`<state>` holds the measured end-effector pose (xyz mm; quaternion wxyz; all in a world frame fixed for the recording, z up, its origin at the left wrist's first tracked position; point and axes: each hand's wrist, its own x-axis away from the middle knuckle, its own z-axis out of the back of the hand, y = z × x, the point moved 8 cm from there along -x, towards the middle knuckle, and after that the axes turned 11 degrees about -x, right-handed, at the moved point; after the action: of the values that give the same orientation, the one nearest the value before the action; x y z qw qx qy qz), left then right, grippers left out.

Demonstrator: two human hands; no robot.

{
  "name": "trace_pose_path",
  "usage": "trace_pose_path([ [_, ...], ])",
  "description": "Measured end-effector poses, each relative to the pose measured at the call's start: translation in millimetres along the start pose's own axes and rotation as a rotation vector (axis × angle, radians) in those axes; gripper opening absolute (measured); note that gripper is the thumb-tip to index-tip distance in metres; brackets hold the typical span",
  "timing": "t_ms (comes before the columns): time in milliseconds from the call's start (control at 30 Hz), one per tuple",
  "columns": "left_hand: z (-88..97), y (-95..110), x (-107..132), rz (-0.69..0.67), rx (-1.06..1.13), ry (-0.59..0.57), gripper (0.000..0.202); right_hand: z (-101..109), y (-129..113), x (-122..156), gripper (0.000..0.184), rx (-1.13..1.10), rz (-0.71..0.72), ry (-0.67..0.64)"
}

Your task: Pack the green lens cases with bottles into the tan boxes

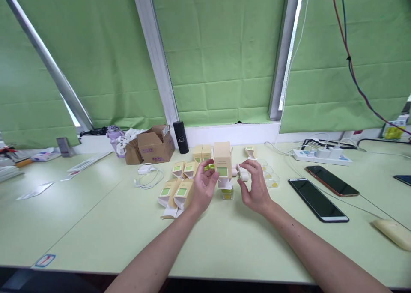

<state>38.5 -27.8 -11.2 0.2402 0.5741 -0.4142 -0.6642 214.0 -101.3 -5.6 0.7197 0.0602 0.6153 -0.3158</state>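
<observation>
My left hand grips a small beige carton with a green label, held upright above the table with its bottom flaps hanging open. A small yellow-green jar sits on the table right under the carton. My right hand hovers just right of the carton, fingers curled but apart, holding nothing that I can see. Several matching beige cartons lie and stand to the left and behind.
A brown cardboard box and a black cylinder stand at the back. Clear plastic trays lie right of my hands. Two phones and a power strip lie to the right, a white cable to the left.
</observation>
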Motion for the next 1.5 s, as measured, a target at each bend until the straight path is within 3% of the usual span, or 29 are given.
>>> trace_pose_path([
  [467,1.5,-1.2,2.4,0.032,-0.128,0.074,0.051,-18.3,2.9,4.0,0.057,-0.261,-0.109,-0.145],
  [700,-1.5,-8.8,7.2,0.062,-0.184,-0.003,0.052,-13.2,6.5,1.1,0.049,-0.321,-0.189,-0.072],
  [933,-2.3,1.2,8.2,-0.106,-0.236,-0.066,0.046,-11.5,13.7,1.6,0.044,-0.396,-0.309,-0.025],
  [1100,-6.4,5.2,9.9,-0.136,-0.312,-0.094,0.044,-12.9,15.6,3.2,0.043,-0.429,-0.343,-0.037],
  [1500,-3.4,5.4,6.3,-0.104,-0.342,0.0,0.033,-14.1,15.7,5.0,0.046,-0.421,-0.336,-0.07],
])
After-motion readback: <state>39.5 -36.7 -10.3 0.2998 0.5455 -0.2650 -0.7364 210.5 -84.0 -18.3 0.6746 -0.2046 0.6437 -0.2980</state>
